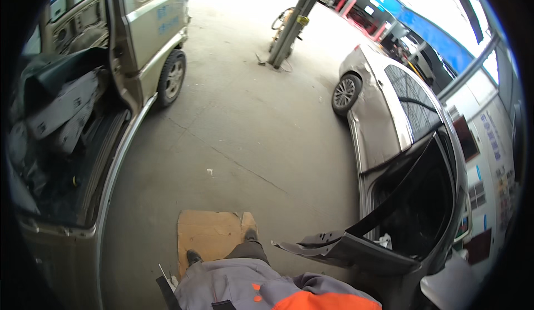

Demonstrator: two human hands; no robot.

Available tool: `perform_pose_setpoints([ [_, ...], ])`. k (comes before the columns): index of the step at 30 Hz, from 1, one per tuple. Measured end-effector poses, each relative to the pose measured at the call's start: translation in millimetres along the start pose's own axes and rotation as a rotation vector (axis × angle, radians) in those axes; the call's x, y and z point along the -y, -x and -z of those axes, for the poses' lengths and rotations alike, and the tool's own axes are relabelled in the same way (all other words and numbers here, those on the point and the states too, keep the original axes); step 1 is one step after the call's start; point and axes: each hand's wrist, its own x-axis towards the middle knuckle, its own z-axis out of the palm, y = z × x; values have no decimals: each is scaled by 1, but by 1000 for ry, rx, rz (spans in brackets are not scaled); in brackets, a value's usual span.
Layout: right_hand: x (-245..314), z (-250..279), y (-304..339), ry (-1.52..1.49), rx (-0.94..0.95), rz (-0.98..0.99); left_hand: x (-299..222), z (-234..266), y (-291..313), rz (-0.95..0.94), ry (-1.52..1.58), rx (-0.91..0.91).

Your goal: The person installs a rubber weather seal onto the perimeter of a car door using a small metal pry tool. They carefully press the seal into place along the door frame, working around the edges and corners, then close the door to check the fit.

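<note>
at the far left of my feed i see a beige van point(153, 43) with an open doorway; crumpled grey sheets point(69, 107) lie inside it. a thin light rod point(162, 269) sticks up at the left side of the wearer's grey and orange jacket point(233, 279); what it belongs to is too small for me to tell. next comes a flat piece of cardboard point(208, 229) on the floor point(233, 137). the wearer's 2 dark boots are on it, the left boot point(193, 257) by its left edge, the right boot point(251, 235) by its right edge. i can make out neither the left hand nor the right hand, so i cannot tell if they are open, closed or gripping. farther off, a slanted post point(295, 23) stands on the floor. right of the cardboard, a bent grey panel point(339, 249) juts from the near part of a silver car point(378, 115), beside its dark door opening point(420, 198).
</note>
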Motion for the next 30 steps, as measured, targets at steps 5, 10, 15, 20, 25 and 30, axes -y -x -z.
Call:
perform_pose_setpoints([
  [5, 7, 1, 22, -381, -88, -168, -58, 50, -73, -307, -90, 34],
  [10, 93, 60, -51, -359, 7, -75, -203, 99, -125, -483, -113, -87],
  [15, 242, 220, -163, 126, -54, 239, -276, 99, -255, -251, 293, -267],
  [20, 378, 506, -142, -288, -505, 452, -436, 136, -282, -222, 51, -212],
  [25, 429, 628, -72, -490, -782, 664, -628, 159, -328, -416, -202, -135],
  [30, 394, 598, -146, -654, -674, 399, -844, 160, -413, -698, -363, -48],
])
